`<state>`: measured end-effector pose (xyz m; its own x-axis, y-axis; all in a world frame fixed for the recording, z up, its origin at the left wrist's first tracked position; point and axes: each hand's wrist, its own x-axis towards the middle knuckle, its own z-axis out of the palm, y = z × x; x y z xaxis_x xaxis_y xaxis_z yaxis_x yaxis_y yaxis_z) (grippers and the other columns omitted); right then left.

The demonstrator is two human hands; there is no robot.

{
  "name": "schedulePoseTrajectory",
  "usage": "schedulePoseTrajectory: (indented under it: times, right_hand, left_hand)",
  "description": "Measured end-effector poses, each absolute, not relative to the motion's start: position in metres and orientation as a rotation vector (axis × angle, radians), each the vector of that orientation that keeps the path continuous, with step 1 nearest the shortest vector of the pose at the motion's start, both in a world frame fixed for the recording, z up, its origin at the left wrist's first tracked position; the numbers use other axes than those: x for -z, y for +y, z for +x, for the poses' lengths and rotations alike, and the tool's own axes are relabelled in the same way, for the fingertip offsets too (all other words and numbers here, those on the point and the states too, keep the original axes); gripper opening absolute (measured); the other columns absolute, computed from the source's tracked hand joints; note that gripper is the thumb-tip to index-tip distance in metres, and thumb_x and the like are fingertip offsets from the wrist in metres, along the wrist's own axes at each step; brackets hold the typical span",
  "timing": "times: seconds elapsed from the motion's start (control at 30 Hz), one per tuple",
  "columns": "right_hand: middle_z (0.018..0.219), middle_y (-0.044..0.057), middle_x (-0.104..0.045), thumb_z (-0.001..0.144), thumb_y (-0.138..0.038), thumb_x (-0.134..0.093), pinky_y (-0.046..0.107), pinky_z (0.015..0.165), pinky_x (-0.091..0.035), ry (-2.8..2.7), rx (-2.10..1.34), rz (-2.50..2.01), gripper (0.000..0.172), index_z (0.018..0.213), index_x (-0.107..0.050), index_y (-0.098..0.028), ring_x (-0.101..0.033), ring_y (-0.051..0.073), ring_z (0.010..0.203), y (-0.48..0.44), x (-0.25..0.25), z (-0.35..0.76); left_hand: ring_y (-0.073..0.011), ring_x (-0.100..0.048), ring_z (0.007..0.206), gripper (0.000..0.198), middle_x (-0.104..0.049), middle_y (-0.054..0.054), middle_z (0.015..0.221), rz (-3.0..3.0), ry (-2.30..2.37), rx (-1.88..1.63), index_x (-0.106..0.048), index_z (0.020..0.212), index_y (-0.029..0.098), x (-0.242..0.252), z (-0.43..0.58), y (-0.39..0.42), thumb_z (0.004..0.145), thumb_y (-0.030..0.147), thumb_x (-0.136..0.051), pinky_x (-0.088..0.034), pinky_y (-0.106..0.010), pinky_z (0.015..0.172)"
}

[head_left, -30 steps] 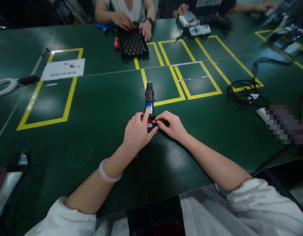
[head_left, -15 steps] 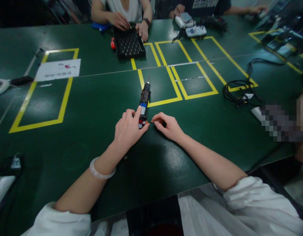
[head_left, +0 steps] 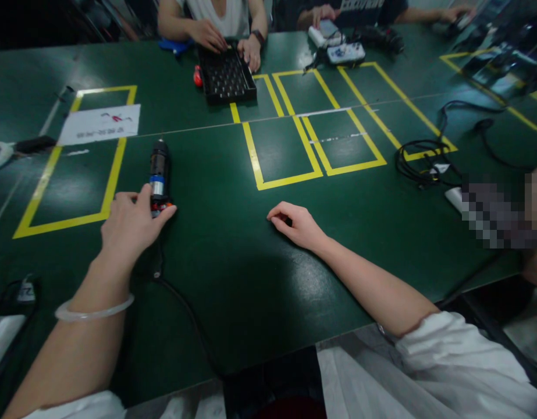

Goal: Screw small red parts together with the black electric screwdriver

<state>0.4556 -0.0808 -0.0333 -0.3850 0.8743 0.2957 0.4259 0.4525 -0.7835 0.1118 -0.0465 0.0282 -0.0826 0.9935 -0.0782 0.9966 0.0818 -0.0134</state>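
My left hand [head_left: 131, 224] is closed around the lower part of an electric screwdriver [head_left: 159, 163], black with a blue and silver band. Its tip points away from me, toward the far side, beside the left yellow-taped rectangle. Red and orange parts show between my thumb and forefinger. A black cord [head_left: 187, 308] trails from the screwdriver toward the table's near edge. My right hand [head_left: 298, 224] rests on the green table [head_left: 233, 244], its fingers curled together with thumb and forefinger meeting. Nothing shows in it.
Across the table a co-worker's hands touch a black tray [head_left: 228, 78] of small pieces. A printed white sheet [head_left: 100, 125] lies at the left, near a white tape roll [head_left: 0, 156]. A coiled black cable [head_left: 420, 163] lies at the right, and yellow tape outlines [head_left: 290, 179] mark the table.
My left hand has moved left with the electric screwdriver, from near my right hand to beside the left taped rectangle. My right hand stays in place, its fingertips slightly more closed.
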Motion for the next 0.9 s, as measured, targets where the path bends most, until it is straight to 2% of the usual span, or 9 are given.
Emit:
schedulePoseTrajectory:
  times: [0.17,0.33,0.5,0.63,0.73,0.83,0.9]
  right_hand:
    - [0.089,0.004,-0.067,0.093,-0.018,-0.054,0.027,0.072,-0.045,-2.003,-0.807,-1.079,0.012,0.093,-0.066,-0.018,-0.06,0.015,0.078,-0.08,0.034,0.455]
    - [0.089,0.004,-0.067,0.092,-0.018,-0.054,0.027,0.073,-0.046,-2.01,-0.815,-1.086,0.012,0.093,-0.066,-0.017,-0.061,0.016,0.079,-0.08,0.034,0.455]
    - [0.088,0.003,-0.066,0.092,-0.018,-0.054,0.027,0.074,-0.046,-2.017,-0.825,-1.099,0.012,0.092,-0.065,-0.018,-0.06,0.015,0.079,-0.08,0.033,0.455]
    - [0.087,0.003,-0.066,0.092,-0.018,-0.054,0.027,0.073,-0.046,-2.029,-0.827,-1.103,0.012,0.092,-0.065,-0.018,-0.059,0.015,0.079,-0.08,0.033,0.455]
    - [0.088,0.004,-0.066,0.093,-0.018,-0.054,0.028,0.074,-0.046,-2.037,-0.823,-1.093,0.012,0.093,-0.065,-0.018,-0.06,0.016,0.08,-0.08,0.034,0.455]
    - [0.089,0.004,-0.066,0.093,-0.019,-0.054,0.028,0.075,-0.046,-2.043,-0.818,-1.097,0.012,0.093,-0.065,-0.019,-0.06,0.016,0.081,-0.08,0.035,0.455]
    - [0.09,0.004,-0.066,0.093,-0.019,-0.054,0.028,0.075,-0.046,-2.045,-0.819,-1.102,0.012,0.093,-0.065,-0.019,-0.06,0.016,0.081,-0.08,0.035,0.455]
  left_hand:
    - [-0.0441,-0.039,0.128,0.079,-0.035,-0.02,0.145,1.835,2.432,0.071,-0.028,0.15,0.023,-0.029,0.06,-0.037,0.089,0.072,-0.03,-0.042,-0.063,0.097]
    - [-0.0473,-0.033,0.133,0.079,-0.031,-0.021,0.148,1.823,2.497,-0.06,-0.035,0.146,0.016,-0.026,0.038,-0.04,0.089,0.071,-0.031,-0.039,-0.064,0.1]
    - [-0.0411,-0.044,0.121,0.068,-0.041,-0.017,0.138,1.796,2.599,-0.178,-0.044,0.134,0.018,-0.022,0.049,-0.043,0.088,0.067,-0.037,-0.042,-0.058,0.094]
    - [-0.0458,-0.043,0.122,0.065,-0.039,-0.02,0.138,1.857,2.576,-0.128,-0.049,0.127,0.014,-0.022,0.058,-0.043,0.087,0.064,-0.039,-0.043,-0.06,0.09]
    - [-0.0448,-0.047,0.121,0.066,-0.041,-0.018,0.138,1.828,2.612,-0.091,-0.048,0.129,0.013,-0.025,0.056,-0.04,0.088,0.063,-0.039,-0.044,-0.058,0.09]
    - [-0.0445,-0.051,0.117,0.07,-0.048,-0.021,0.134,1.746,2.672,0.002,-0.046,0.132,0.009,-0.029,0.05,-0.034,0.091,0.063,-0.031,-0.044,-0.056,0.089]
    - [-0.0471,-0.048,0.119,0.071,-0.048,-0.024,0.134,1.721,2.646,0.036,-0.044,0.133,0.005,-0.032,0.047,-0.031,0.092,0.061,-0.027,-0.041,-0.059,0.089]
